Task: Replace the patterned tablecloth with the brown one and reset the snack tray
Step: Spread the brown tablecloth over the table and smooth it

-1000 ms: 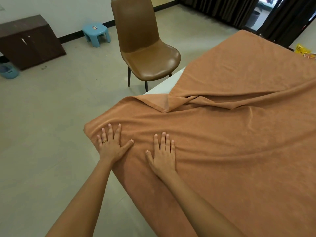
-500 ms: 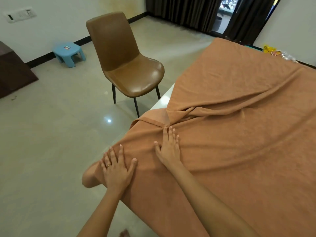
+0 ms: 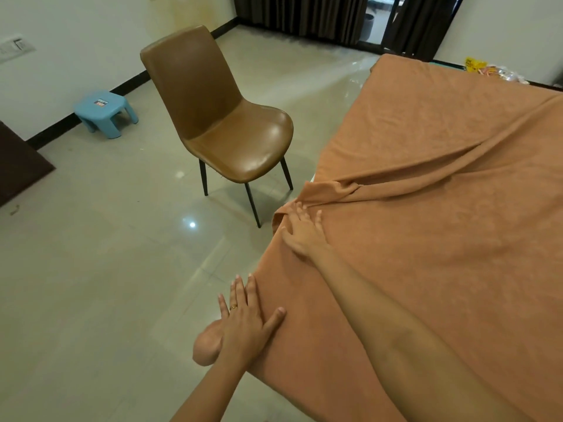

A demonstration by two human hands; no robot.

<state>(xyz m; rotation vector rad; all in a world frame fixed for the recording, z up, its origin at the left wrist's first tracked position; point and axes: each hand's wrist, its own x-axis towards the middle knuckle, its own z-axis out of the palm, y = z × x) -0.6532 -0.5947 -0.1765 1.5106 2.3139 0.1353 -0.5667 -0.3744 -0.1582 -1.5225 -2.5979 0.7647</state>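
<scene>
Brown tablecloth (image 3: pixel 441 239) covered the worktop (image 3: pixel 313 178), leaving only a white sliver bare at the left edge. Its long axis ran from the near corner away toward the curtains (image 3: pixel 304 13). A bunched crease ran rightward from that edge.

Right hand (image 3: pixel 304 233) lay flat on the crease's gathered end, fingers straight, likely to push it out. Left hand (image 3: pixel 243 324), fingers spread, pressed the near corner, probably anchoring it. Neither grip pinched cloth.

Snack packets (image 3: pixel 475 65) lay beyond the far corner.
</scene>
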